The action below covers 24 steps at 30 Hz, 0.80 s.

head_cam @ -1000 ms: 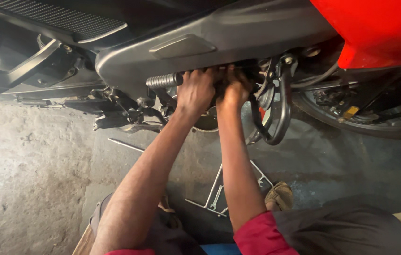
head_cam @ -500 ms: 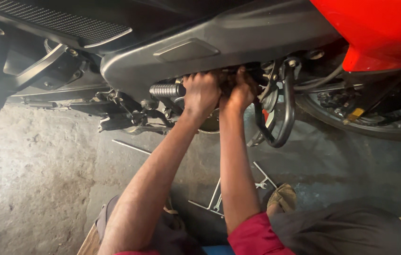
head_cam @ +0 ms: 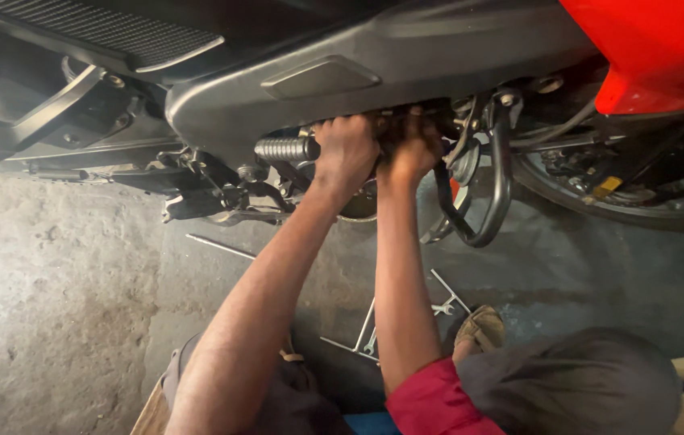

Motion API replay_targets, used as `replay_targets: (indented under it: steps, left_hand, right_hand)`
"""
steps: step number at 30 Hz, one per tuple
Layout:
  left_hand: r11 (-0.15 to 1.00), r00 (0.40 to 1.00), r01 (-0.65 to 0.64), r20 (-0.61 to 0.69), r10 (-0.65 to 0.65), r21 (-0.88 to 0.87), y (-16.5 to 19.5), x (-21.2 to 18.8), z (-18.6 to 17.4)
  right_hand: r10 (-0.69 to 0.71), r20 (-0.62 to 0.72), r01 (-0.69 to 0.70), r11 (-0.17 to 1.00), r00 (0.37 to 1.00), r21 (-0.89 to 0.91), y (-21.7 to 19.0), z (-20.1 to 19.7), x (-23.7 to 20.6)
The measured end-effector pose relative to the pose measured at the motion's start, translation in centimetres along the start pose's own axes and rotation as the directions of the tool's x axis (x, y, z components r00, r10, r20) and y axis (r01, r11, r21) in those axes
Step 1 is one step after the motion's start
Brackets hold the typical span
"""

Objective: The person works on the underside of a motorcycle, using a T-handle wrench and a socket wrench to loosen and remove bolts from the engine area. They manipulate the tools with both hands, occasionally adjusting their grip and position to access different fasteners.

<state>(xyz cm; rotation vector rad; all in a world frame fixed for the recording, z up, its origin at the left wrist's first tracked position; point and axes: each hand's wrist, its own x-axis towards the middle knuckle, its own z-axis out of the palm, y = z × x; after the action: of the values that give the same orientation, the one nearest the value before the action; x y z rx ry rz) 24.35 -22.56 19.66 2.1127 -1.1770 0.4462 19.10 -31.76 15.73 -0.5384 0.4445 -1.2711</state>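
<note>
Left hand closed around ribbed footpeg, right hand at 3 o'clock, closed on hidden part under grey panel

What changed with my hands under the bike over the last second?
Little. Both hands, the left hand and the right hand, stayed pressed up under the grey panel beside the ribbed footpeg; only the view drifted slightly. The spanners on the floor stayed put.

head cam | looks down, close | over both arms to motorcycle underside | single view
</note>
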Motion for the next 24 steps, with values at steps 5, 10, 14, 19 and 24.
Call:
replay_targets:
  steps: [5, 10, 14, 19, 24]
  left_hand:
    - [1.0, 0.999, 0.006, 0.05, -0.007, 0.028, -0.6, 0.2, 0.9]
    - [0.999, 0.999, -0.039, 0.022, 0.038, 0.034, -0.9, 0.0, 1.0]
    - [0.993, 0.994, -0.016, 0.105, 0.028, -0.113, -1.1, 0.2, 0.4]
    - [0.999, 0.998, -0.019, 0.053, 0.021, -0.043, -0.8, -0.4, -0.3]
    - [0.997, 0.991, -0.077, -0.113, 0.079, 0.016, -0.1, -0.5, -0.2]
  right_hand:
    - [-0.155, 0.045, 0.16, 0.976, 0.987, -0.146, 0.4, 0.3, 0.1]
    - [-0.035, 0.053, 0.045, 0.976, 0.998, -0.212, -1.7, 0.5, -0.5]
    - [0.164, -0.082, -0.177, 0.969, 0.983, -0.175, -2.3, 0.9, -0.1]
    - [0.188, 0.009, -0.188, 0.982, 0.982, 0.007, -1.1, 1.0, 1.2]
    - [0.068, 0.097, -0.072, 0.996, 0.993, 0.043, -0.7, 0.8, 1.6]
